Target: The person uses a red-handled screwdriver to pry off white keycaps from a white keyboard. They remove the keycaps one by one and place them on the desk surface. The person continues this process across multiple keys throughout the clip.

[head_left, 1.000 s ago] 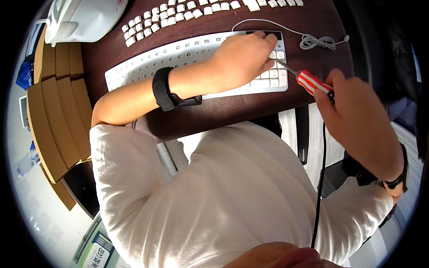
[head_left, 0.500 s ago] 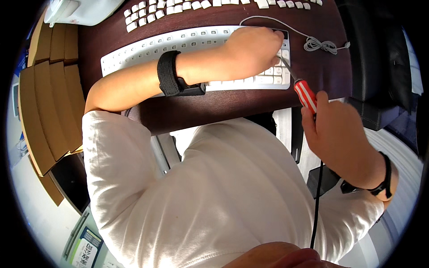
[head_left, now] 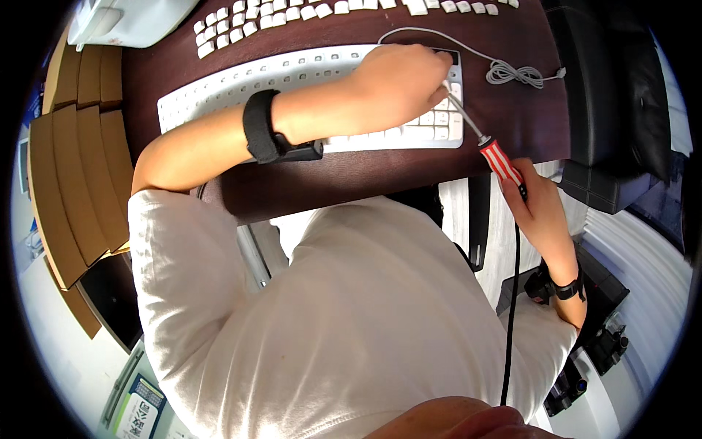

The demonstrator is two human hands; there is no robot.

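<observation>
A white keyboard (head_left: 219,86) lies on the dark table, its left and middle parts stripped down to bare key sockets, while white keys remain at its right end. My left hand (head_left: 402,84) rests across that right end, its fingers curled over the number pad; whatever they pinch is hidden under the hand. In my right hand (head_left: 537,201) is a screwdriver (head_left: 499,158) with a red and white striped handle. I hold it by the handle's end, and its metal shaft slants up to the keys beside my left fingertips. The exact contact of the tip is hard to see.
Loose white keycaps (head_left: 274,16) lie in rows along the far side of the table. A coiled grey cable (head_left: 512,72) sits right of the keyboard. A pale plastic container (head_left: 128,22) stands at the far left, above brown cardboard boxes (head_left: 77,175). A black chair (head_left: 603,110) is at the right.
My right forearm has swung inward and the hand sits a little lower and farther right on the screwdriver, which has tilted more. My left hand keeps its place on the keyboard.
</observation>
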